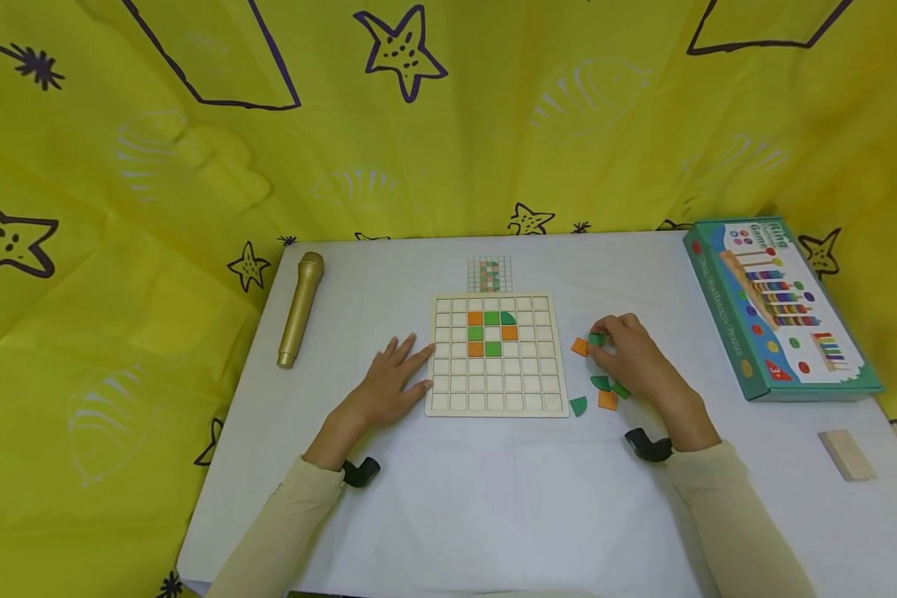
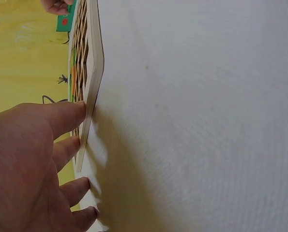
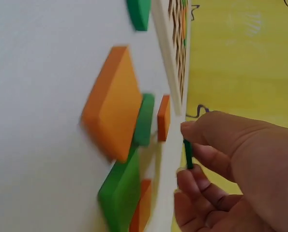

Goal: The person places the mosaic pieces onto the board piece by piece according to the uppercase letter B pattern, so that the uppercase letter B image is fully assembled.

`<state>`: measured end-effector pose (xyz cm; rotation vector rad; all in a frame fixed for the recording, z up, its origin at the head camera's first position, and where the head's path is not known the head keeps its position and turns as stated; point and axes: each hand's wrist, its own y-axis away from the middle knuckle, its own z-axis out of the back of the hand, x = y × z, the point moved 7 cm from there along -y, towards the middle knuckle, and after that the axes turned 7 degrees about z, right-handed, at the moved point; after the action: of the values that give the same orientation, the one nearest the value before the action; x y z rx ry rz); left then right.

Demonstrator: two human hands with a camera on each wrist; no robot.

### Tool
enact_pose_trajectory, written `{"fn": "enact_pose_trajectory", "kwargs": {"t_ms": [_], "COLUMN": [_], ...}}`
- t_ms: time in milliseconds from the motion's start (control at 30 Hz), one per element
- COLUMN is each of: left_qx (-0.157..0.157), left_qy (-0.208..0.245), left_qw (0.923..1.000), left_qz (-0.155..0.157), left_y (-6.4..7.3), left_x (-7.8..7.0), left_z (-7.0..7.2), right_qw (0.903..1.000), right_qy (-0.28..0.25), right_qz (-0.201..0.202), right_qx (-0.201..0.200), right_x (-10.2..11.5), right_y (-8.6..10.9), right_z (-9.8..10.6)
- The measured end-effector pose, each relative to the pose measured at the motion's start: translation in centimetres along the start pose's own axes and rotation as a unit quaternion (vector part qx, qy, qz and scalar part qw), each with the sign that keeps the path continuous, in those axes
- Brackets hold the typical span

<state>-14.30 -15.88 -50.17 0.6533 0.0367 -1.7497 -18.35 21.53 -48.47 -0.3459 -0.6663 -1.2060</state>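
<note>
My left hand [image 1: 386, 384] lies with its fingers spread at the left edge of a pale grid board [image 1: 497, 407], thumb and forefinger touching the rim. Set in the board's upper cells are orange and green square tiles and one dark green quarter-circle tile [image 1: 507, 318]. To the right of the board, my right hand [image 1: 639, 357] pinches a dark green tile [image 3: 189, 153] between thumb and fingers, over the table. Loose tiles lie around that hand: an orange square [image 1: 608, 400], a light green one [image 1: 621, 390] and dark green quarter circles [image 1: 579, 406], among others.
A small printed pattern card [image 1: 499, 262] lies behind the board. On the left is a gold microphone [image 1: 301, 309]. A boxed ring game [image 1: 785, 311] stands at the right, with a pale wooden block [image 1: 846, 455] nearer me. Yellow cloth [image 1: 478, 149] hangs behind the table.
</note>
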Motion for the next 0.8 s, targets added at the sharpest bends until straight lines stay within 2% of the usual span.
{"fn": "enact_pose_trajectory", "kwargs": {"t_ms": [167, 367, 567, 800], "left_qx": [0.001, 0.001, 0.001, 0.000], "left_qy": [-0.001, -0.004, -0.004, -0.002], "left_qw": [1.0000, 1.0000, 1.0000, 1.0000], "left_qz": [0.005, 0.008, 0.007, 0.007], "left_y": [0.0, 0.0, 0.0, 0.0], "left_x": [0.0, 0.1, 0.1, 0.1], "left_z": [0.0, 0.0, 0.0, 0.0], "right_qw": [0.9991, 0.9978, 0.9966, 0.9937], "right_qy": [-0.026, -0.035, 0.002, 0.041], "right_qz": [0.032, 0.052, 0.077, 0.101], "right_qx": [-0.012, 0.020, 0.029, 0.028], "right_x": [2.4, 5.1, 7.5, 9.2], "right_y": [-1.2, -3.0, -4.2, -4.3], "right_z": [-0.9, -4.0, -5.8, -6.6]}}
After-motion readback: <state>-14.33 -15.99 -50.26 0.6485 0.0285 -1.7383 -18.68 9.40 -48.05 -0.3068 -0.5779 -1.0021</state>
